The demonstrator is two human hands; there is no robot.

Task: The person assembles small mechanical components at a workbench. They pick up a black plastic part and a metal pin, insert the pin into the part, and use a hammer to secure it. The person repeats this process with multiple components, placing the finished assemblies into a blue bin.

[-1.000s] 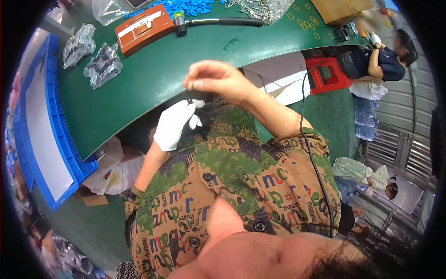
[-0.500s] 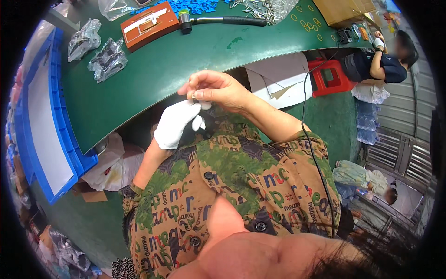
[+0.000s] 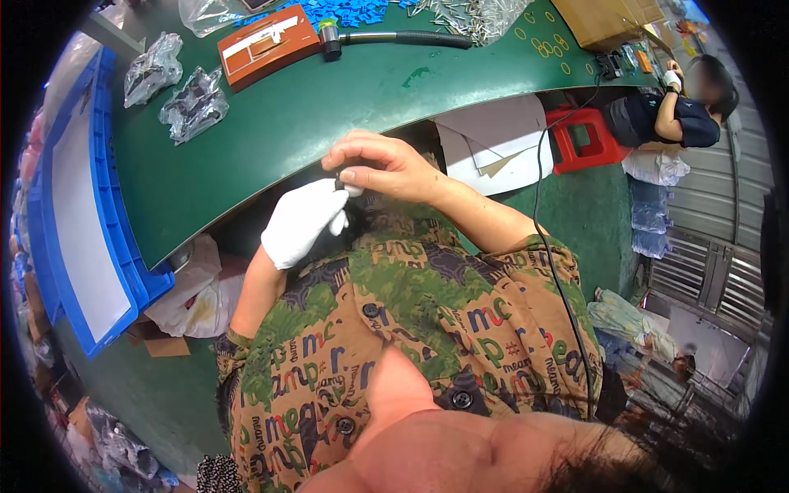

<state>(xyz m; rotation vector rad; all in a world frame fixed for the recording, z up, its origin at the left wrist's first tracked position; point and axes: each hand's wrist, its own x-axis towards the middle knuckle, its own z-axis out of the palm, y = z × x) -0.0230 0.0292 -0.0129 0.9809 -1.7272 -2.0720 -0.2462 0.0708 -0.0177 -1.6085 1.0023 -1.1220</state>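
From nine round to two o'clock stretches a green table. At nine, beside its end, is a blue tray with a white inside; at two, by the table's near edge, a red stool. On the tabletop lie a red-brown box at eleven and a hammer at twelve, its black handle pointing toward one. The bare right hand, at twelve, curls its fingers above the white-gloved left hand at half past nine. Left fingertips pinch a small dark piece at half past ten; whether the right also grips it, I cannot tell.
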